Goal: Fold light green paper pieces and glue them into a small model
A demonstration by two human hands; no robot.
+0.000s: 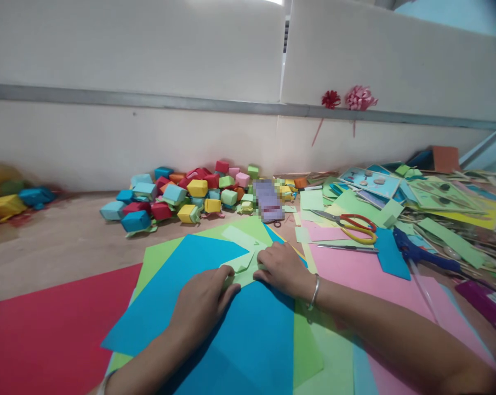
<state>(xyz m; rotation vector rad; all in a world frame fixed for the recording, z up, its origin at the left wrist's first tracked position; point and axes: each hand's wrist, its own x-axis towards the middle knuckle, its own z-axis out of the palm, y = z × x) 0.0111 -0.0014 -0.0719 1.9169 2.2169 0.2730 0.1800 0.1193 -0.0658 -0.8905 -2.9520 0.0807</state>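
Observation:
A small pale green paper (240, 267) with folded flaps lies on the large blue sheets (248, 334). My left hand (206, 293) grips its left edge between thumb and fingers. On its right side, my right hand (283, 266) pinches the same paper, fingers curled in. Another pale green strip (239, 237) lies just beyond it. Green sheets (307, 340) show from under the blue ones, and a red sheet (58, 329) lies to the left.
Several coloured paper boxes (174, 195) are heaped by the wall, with a phone (268, 200) beside them. Scissors (350, 224), a pen (346, 248), a blue glue gun (426, 255) and paper scraps spread to the right. Two paper flowers (360, 97) hang on the rail.

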